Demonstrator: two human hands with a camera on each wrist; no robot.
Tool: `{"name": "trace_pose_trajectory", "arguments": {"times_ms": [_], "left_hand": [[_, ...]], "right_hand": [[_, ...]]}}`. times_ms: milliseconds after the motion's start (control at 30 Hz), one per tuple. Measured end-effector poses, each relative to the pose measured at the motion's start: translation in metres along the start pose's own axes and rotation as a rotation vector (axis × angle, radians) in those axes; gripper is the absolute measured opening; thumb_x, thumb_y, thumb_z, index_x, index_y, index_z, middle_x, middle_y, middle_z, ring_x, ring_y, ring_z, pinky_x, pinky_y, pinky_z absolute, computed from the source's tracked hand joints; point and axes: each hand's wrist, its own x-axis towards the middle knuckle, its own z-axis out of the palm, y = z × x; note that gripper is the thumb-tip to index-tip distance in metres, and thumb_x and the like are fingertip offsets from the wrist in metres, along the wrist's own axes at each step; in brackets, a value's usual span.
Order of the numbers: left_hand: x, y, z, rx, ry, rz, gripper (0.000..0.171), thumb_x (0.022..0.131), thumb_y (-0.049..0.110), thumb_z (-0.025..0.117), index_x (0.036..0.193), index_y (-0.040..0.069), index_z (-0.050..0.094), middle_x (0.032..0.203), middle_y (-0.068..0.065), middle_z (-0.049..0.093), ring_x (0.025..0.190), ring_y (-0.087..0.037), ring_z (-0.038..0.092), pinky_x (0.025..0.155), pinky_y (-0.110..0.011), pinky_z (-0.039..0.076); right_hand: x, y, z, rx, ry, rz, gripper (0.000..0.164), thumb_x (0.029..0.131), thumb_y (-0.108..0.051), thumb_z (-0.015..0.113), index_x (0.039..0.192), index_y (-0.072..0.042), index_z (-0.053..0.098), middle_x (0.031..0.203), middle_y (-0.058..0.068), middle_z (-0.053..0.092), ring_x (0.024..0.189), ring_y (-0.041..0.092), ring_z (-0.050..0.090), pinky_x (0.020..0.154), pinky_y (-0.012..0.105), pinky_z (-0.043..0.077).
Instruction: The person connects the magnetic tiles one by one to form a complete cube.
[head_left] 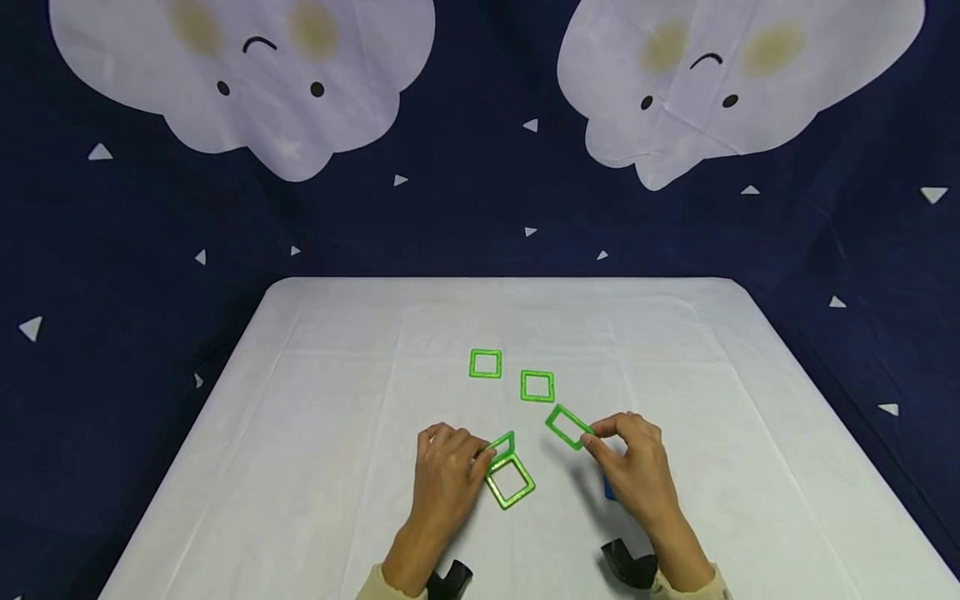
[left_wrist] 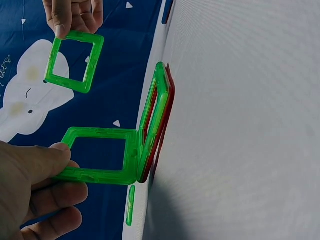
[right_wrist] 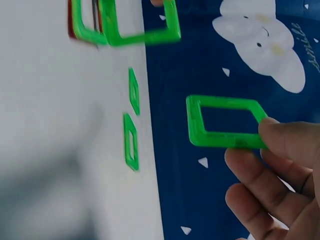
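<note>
My left hand (head_left: pixel 447 471) pinches a green square-frame magnetic tile (left_wrist: pixel 102 176) between thumb and fingers. That tile stands upright, its lower edge meeting another green tile (head_left: pixel 525 493) that lies flat. Beneath the flat one a red tile (left_wrist: pixel 169 102) shows in the left wrist view. Off to the right, my right hand (head_left: pixel 637 467) grips one more green square tile (right_wrist: pixel 225 140) by an edge, holding it above the table, apart from the others. A blue piece (head_left: pixel 609 489) lies partly hidden by the right hand.
Two green square tiles, a farther one (head_left: pixel 486 376) and a nearer one (head_left: pixel 537 400), lie flat beyond the hands on the white-covered table (head_left: pixel 337 400). Black wrist devices (head_left: pixel 628 565) sit under both wrists. A dark blue cloth (head_left: pixel 480 208) with clouds hangs behind.
</note>
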Motion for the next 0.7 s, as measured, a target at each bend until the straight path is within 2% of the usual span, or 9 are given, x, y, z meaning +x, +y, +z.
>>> {"name": "trace_pose_trajectory", "arguments": {"times_ms": [133,367,700], "left_hand": [[0.0,0.0,0.0,0.001,0.0,-0.002,0.011,0.071,0.023,0.081,0.071,0.018,0.07,0.066,0.008,0.065,0.07,-0.013,0.055,0.089,-0.041,0.042],[0.0,-0.001,-0.001,0.002,-0.011,-0.01,0.011,0.073,0.025,0.079,0.071,0.019,0.071,0.066,0.009,0.064,0.07,-0.012,0.055,0.089,-0.041,0.042],[-0.001,-0.002,0.0,-0.007,-0.003,-0.001,0.01,0.074,0.025,0.078,0.072,0.019,0.071,0.066,0.009,0.064,0.069,-0.011,0.054,0.089,-0.04,0.042]], "right_hand": [[-0.01,-0.007,0.009,0.006,0.028,0.032,0.021,0.068,-0.005,0.081,0.078,-0.012,0.064,0.076,0.002,0.066,0.092,0.023,0.058,0.095,0.035,0.032],[-0.024,-0.015,0.021,0.022,0.042,0.078,0.021,0.068,-0.004,0.081,0.077,-0.012,0.064,0.076,0.002,0.067,0.096,0.028,0.059,0.096,0.036,0.031],[-0.035,-0.02,0.037,-0.068,0.101,-0.007,0.027,0.061,-0.003,0.084,0.072,-0.011,0.062,0.071,0.002,0.065,0.084,0.023,0.059,0.092,0.039,0.035]]}}
